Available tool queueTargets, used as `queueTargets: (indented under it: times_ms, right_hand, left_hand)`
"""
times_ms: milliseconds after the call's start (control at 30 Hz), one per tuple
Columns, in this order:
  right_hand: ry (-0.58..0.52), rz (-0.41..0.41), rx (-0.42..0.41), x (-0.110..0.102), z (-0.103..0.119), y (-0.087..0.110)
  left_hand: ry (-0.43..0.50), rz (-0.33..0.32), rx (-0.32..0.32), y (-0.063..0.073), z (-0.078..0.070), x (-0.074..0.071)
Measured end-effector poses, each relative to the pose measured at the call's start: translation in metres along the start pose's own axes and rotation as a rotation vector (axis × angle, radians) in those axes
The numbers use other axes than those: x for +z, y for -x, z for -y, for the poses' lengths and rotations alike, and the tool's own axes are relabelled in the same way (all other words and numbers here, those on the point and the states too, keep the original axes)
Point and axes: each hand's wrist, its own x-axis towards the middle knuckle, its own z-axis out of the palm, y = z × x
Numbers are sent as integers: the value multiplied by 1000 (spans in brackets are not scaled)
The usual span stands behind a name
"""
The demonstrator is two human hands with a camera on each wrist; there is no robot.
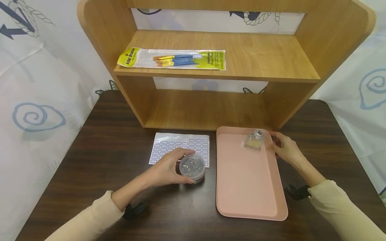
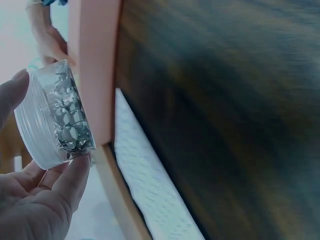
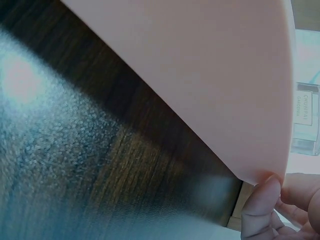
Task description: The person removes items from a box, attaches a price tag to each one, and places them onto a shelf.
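Clear jar (image 1: pixel 192 166): positioned above the near right part of a label sheet (image 1: pixel 172 142), left of the pink tray (image 1: pixel 245 184). Left hand (image 1: pixel 164 170): grips the jar by its sides, thumb opposite the fingers. Loose shiny pieces are visible through the jar wall. Clearance between jar and table (image 1: pixel 81 167) cannot be determined.

Right hand (image 1: pixel 286 147): pinches the tray at its far right corner, thumb and finger at the rim. A glass bottle (image 1: pixel 254 142) occupies the same corner, inside the tray, just beside this hand.

Surroundings: a wooden shelf unit (image 1: pixel 238 75) stands directly behind the tray and sheet, limiting space on the far side. The tray's far end is close against the unit's base. The left hand and jar partly cover the sheet. A brush packet (image 1: pixel 181 60) lies on the upper shelf, toward the left. Printed cloth (image 1: pixel 39 117) hangs behind the table.

Markings: the packet reads "Artist Brushes"; its smaller lettering is illegible. The bottle label appears to read "CHUNPAI GARDENIA". The sheet carries rows of blue-bordered rectangles; their contents are too small to read.
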Motion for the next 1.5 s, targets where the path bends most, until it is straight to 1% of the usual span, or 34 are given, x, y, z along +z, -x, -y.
queueTargets:
  times_ms: [133, 367, 467, 600, 733, 967, 1100, 1167, 1233, 1300, 1367, 1433, 1500]
  right_hand:
    - [8, 1, 4, -1, 0, 1]
    - [6, 6, 13, -1, 0, 2]
    - [-1, 11, 15, 0, 1, 2]
    - [-6, 11, 15, 1, 1, 1]
    - [-7, 14, 16, 1, 1, 1]
    - [0, 11, 12, 0, 2, 1]
    - [-7, 12, 10, 0, 2, 1]
    - [-6, 12, 8, 0, 2, 1]
    - [-6, 10, 5, 0, 2, 1]
    - [-6, 5, 2, 0, 1, 1]
    - [-5, -1, -1, 0, 1, 1]
    - [-4, -5, -1, 1, 2, 1]
    - [-5, -6, 1, 1, 2, 1]
  left_hand:
    - [-37, 23, -3, 9, 11, 3]
    - [-87, 36, 45, 17, 23, 10]
    - [-101, 36, 52, 19, 27, 13]
    - [-96, 45, 51, 20, 32, 16]
    - [-89, 45, 64, 21, 36, 18]
    - [-83, 43, 69, 24, 39, 19]
    - [-58, 60, 73, 25, 41, 17]
    - [-18, 64, 54, 25, 41, 13]
    - [33, 35, 17, 23, 42, 6]
    - [89, -39, -64, 19, 45, -3]
    - [108, -141, -162, 15, 51, -13]
    - [79, -233, -250, 11, 58, -24]
    - [33, -298, -326, 9, 68, -34]
